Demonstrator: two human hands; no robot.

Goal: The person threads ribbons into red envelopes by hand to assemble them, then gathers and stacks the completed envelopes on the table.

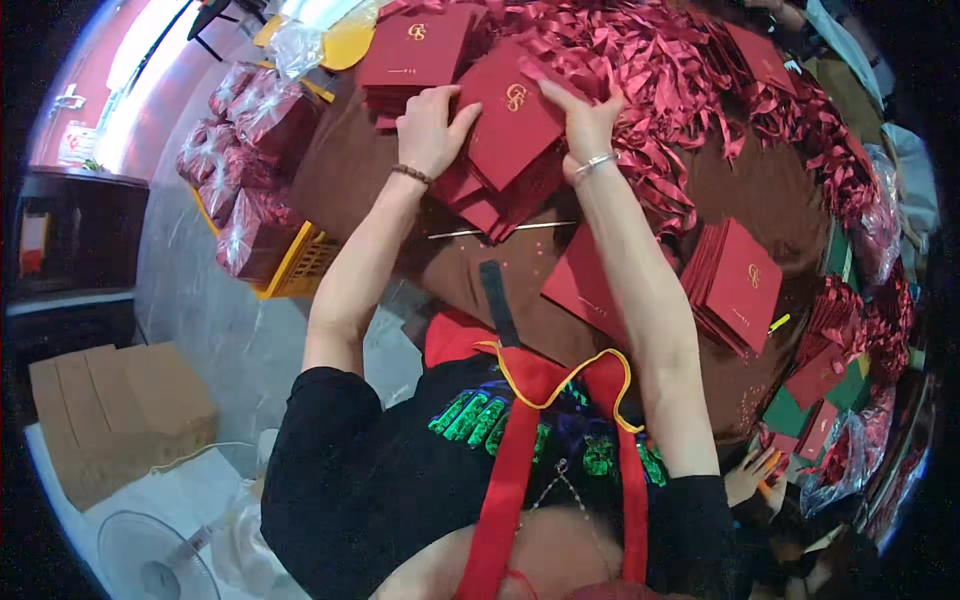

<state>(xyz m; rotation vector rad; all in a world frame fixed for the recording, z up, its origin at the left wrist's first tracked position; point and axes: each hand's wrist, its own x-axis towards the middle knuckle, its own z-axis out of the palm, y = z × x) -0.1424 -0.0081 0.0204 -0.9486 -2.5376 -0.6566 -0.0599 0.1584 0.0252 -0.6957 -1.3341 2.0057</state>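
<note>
A flat red gift bag with a gold print is tilted up at the far side of the table, between my two hands. My left hand grips its left edge, thumb on the front. At the upper right edge my right hand holds it with the thumb on the front, the fingers partly hidden. More flat red bags lie beneath it. Just behind my left hand is a neat stack of red bags. Red satin ribbons lie heaped beyond my right hand.
A fanned stack of red bags stands right of my right forearm on the brown-covered table. A yellow crate with plastic-wrapped red bundles sits at the left. Another person's hand shows at lower right. A cardboard box is lower left.
</note>
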